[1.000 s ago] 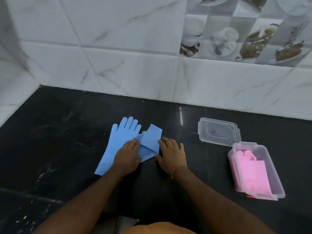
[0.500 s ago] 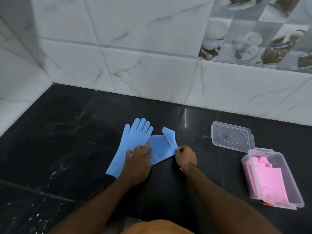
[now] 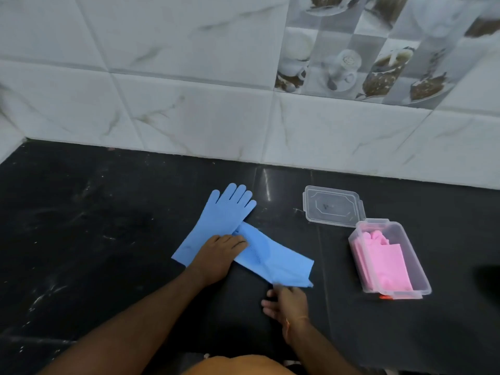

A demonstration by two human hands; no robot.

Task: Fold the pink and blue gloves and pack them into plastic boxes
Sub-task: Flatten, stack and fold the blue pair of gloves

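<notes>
Two blue gloves lie on the black counter. One blue glove (image 3: pixel 220 219) lies flat with its fingers pointing to the wall. The second blue glove (image 3: pixel 273 257) stretches from it toward the lower right. My left hand (image 3: pixel 219 257) presses flat where the two gloves overlap. My right hand (image 3: pixel 288 304) pinches the cuff edge of the second glove, pulled out toward me. The folded pink gloves (image 3: pixel 384 262) sit inside a clear plastic box (image 3: pixel 416 272) on the right.
A clear plastic lid (image 3: pixel 334 207) lies flat behind the box. The tiled wall (image 3: pixel 243 117) runs along the counter's back and left side. Bare black counter (image 3: pixel 81 226) stretches to the left of the gloves.
My right hand has drawn the second glove's cuff toward me and to the right, unfolding it to full length. My left hand stays pressed on the gloves.
</notes>
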